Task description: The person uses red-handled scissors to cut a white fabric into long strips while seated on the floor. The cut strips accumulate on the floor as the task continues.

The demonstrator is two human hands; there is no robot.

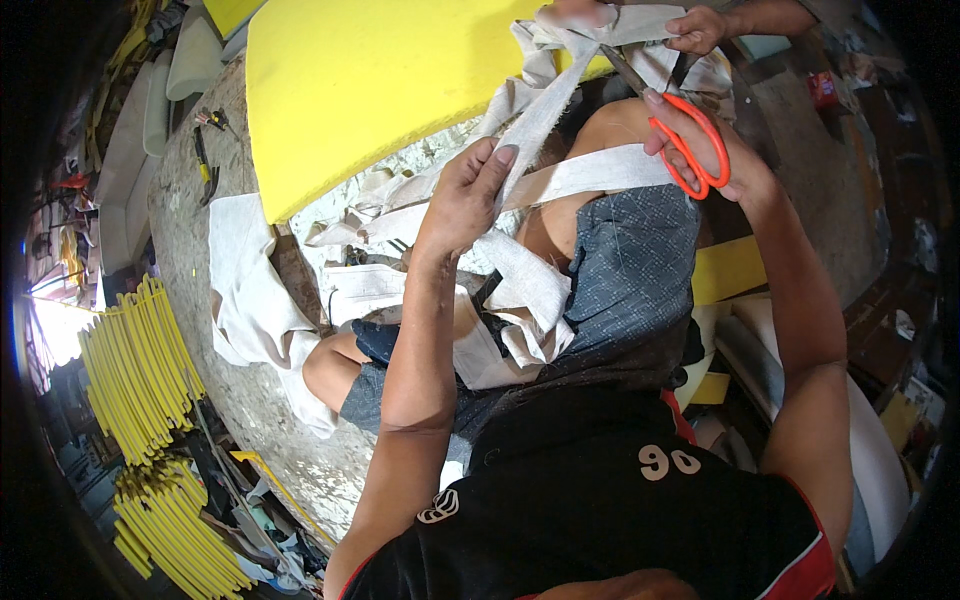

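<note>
watching remotely, i pinch a white cloth strip (546,115) in my left grip (472,195); it runs toward a co-worker's hand (698,30). my right grip (693,137) wraps orange-handled scissors (721,145), blades near the strip. a yellow foam sheet (380,90) crowds the far side; curved yellow rods (140,370) lie stacked left.

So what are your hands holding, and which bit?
The right hand holds scissors by their orange handles. The left hand grips white cloth, exact part unclear.
</note>
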